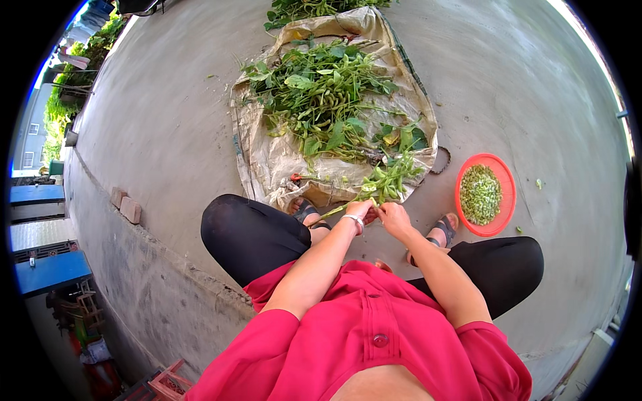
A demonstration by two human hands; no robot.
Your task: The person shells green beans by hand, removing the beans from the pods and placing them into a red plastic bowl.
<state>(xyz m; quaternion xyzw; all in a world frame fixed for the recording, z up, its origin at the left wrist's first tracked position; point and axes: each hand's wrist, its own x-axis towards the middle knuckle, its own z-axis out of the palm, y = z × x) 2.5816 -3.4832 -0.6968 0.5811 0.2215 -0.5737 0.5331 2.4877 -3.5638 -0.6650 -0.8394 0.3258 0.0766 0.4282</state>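
Note:
A cut soybean stalk [391, 181] with plump green pods and a few leaves lies between my knees, its bare stem slanting down to the left. My left hand [360, 210], with a silver bangle at the wrist, grips this stalk. Close beside it, my right hand [394, 218] pinches a pale green soybean pod [373, 201] at the fingertips; the fingers partly cover it. Beyond both hands, a heap of soybean plants [326, 95] is spread on a pale woven sack [273, 173]. Shelled green beans [480, 193] fill the middle of a red plastic basin [508, 203] to the right.
My sandalled feet [441, 231] flank the hands on the concrete floor [501, 100]. More plants [321, 9] lie beyond the sack. Two bricks [130, 209] rest on the ledge at left, above a drop with blue roofs [52, 270]. A red wooden stool [170, 383] stands behind, lower left.

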